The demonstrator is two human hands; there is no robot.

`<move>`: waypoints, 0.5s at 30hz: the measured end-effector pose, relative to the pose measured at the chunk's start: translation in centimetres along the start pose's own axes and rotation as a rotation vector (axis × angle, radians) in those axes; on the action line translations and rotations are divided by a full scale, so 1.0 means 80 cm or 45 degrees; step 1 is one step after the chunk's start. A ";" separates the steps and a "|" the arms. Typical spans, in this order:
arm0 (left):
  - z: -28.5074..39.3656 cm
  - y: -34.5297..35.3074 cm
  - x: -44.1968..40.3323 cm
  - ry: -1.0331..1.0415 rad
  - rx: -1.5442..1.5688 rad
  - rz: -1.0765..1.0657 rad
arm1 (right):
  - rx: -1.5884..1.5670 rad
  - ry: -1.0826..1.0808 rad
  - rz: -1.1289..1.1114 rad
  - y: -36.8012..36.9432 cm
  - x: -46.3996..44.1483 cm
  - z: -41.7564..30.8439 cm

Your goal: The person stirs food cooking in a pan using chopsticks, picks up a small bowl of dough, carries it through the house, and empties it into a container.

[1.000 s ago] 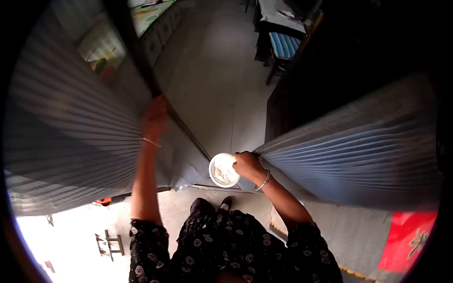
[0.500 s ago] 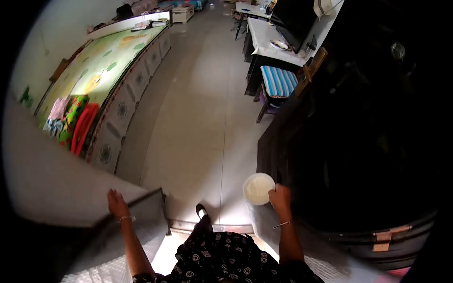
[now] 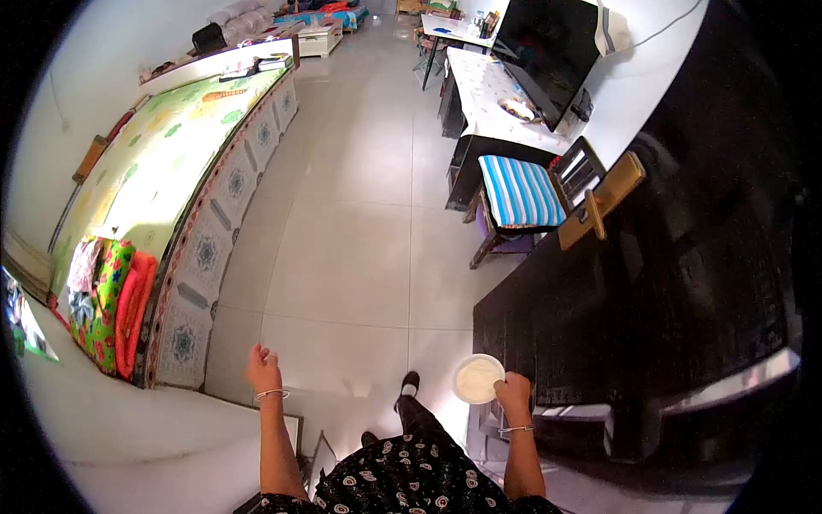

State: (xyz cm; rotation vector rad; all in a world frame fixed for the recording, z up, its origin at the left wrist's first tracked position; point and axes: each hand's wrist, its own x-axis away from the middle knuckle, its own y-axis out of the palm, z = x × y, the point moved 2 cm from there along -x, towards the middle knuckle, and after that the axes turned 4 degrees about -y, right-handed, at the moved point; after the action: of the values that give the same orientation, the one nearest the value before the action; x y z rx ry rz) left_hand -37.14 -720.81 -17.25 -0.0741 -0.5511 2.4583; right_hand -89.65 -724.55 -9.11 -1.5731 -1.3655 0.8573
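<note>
Beside the dark door point(image 3: 651, 283), the right hand point(image 3: 512, 397) gripped the edge of a white bowl point(image 3: 457, 380) with pale stuff point(image 3: 479, 377) inside. The left hand point(image 3: 264, 370) was over the floor point(image 3: 338, 265), fingers bent a bit; how closed it was, I couldn't tell.

Open floor point(image 3: 342, 248) runs straight down the middle, near to far! Left side, the bed point(image 3: 163, 158) walls it off; right side, the dark door point(image 3: 659, 283) crowds the right hand point(image 3: 514, 394) and its bowl point(image 3: 477, 379), chair point(image 3: 522, 193) and desk point(image 3: 478, 81) jutting in beyond. Ahead of the left hand point(image 3: 265, 371), there's room!
</note>
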 end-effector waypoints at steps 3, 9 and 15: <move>0.022 0.070 -0.030 0.033 0.046 -0.066 | -0.015 -0.026 -0.084 0.020 -0.077 -0.016; 0.047 0.159 -0.054 -0.061 -0.494 -0.136 | 0.033 -0.174 -0.175 0.021 -0.247 -0.074; -0.023 0.219 -0.093 -0.313 -0.742 -0.246 | -0.036 -0.280 -0.238 0.042 -0.402 -0.142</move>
State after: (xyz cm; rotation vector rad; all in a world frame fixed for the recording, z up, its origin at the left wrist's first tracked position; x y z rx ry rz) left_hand -40.51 -737.19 -26.53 0.0468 -1.3042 2.0606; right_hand -83.32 -758.24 -8.93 -1.3769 -1.6586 0.9186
